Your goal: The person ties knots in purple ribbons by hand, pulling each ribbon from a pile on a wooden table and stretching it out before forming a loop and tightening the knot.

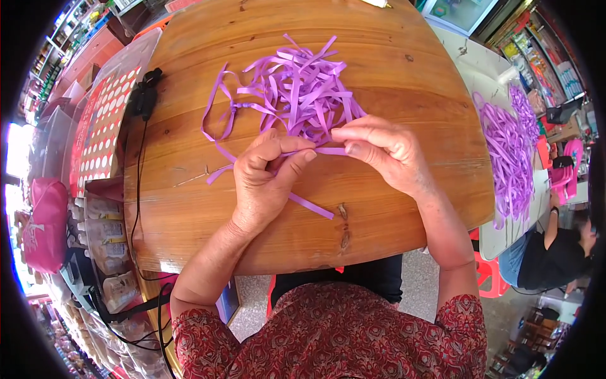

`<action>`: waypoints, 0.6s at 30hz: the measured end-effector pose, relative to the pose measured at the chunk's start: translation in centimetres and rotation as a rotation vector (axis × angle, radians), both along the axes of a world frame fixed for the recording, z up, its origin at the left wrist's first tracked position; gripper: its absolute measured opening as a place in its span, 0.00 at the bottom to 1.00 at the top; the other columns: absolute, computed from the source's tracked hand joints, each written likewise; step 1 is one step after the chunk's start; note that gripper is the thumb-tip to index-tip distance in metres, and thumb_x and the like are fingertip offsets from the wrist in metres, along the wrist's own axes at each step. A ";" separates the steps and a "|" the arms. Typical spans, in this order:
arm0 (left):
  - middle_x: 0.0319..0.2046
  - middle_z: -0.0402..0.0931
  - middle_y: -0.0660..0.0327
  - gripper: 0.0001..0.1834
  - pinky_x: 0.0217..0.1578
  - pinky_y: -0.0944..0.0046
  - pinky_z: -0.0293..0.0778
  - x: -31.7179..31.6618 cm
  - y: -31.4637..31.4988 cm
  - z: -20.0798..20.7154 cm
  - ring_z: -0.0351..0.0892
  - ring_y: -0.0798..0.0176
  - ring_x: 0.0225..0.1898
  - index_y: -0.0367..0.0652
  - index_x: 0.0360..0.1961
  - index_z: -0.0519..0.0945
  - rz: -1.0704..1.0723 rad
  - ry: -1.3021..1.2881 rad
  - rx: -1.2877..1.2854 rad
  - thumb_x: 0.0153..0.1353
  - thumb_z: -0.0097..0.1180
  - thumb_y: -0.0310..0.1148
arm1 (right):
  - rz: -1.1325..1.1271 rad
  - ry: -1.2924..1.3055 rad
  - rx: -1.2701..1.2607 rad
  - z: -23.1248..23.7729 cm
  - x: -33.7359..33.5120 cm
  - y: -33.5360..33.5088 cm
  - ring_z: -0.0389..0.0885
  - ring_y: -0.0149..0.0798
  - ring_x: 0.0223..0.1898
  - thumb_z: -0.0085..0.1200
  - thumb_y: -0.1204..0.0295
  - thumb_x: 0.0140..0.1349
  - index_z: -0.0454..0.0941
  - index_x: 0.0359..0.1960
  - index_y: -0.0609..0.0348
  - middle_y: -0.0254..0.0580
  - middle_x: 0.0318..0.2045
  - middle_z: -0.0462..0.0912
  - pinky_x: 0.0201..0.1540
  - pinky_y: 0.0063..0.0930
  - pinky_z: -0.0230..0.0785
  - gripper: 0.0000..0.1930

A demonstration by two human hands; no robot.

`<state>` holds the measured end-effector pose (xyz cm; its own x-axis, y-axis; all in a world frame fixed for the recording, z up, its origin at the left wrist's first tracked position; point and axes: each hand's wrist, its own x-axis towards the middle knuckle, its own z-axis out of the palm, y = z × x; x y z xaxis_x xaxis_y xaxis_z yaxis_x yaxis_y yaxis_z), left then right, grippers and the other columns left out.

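A purple ribbon (331, 151) runs between my two hands over the wooden table (404, 208). My left hand (268, 167) is closed, pinching the ribbon between thumb and fingers; one loose end hangs out below it toward the lower right, another sticks out to its left. My right hand (385, 151) pinches the ribbon's right part between thumb and fingertips. Just beyond both hands lies a tangled heap of purple ribbons (303, 88), with a knotted or coiled strand at its left. A thin metal tool like a needle (191, 179) rests left of my left hand.
A black cable (138, 189) runs down the table's left side, beside a red and brown box with white dots (104, 126) and several clear bottles (110, 243). On a white table (489, 235) at the right lies another purple ribbon pile (508, 151). A person in black (555, 252) is beyond.
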<state>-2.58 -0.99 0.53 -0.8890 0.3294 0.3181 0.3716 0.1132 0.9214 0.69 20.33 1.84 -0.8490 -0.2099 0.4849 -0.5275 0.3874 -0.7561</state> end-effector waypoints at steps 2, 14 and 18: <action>0.21 0.70 0.69 0.07 0.27 0.73 0.61 0.0 0.0 -0.1 0.64 0.74 0.25 0.41 0.32 0.84 0.013 0.018 -0.053 0.51 0.65 0.22 | 0.020 -0.049 0.031 0.1 0.2 -0.2 0.80 0.35 0.36 0.59 0.78 0.56 0.81 0.42 0.63 0.42 0.33 0.82 0.38 0.25 0.73 0.12; 0.21 0.71 0.67 0.07 0.24 0.71 0.63 0.3 0.6 -0.5 0.65 0.72 0.22 0.42 0.32 0.83 0.065 0.264 -0.090 0.50 0.65 0.22 | -0.019 0.037 0.182 -0.5 0.7 -1.2 0.77 0.34 0.27 0.60 0.83 0.52 0.81 0.36 0.65 0.40 0.26 0.79 0.29 0.24 0.68 0.09; 0.22 0.72 0.68 0.07 0.26 0.72 0.64 -0.3 0.3 -1.5 0.67 0.74 0.24 0.41 0.32 0.82 -0.021 0.212 -0.019 0.51 0.64 0.22 | 0.136 -0.094 0.106 0.3 0.8 -0.9 0.76 0.31 0.27 0.58 0.84 0.53 0.81 0.35 0.65 0.39 0.27 0.78 0.28 0.22 0.66 0.08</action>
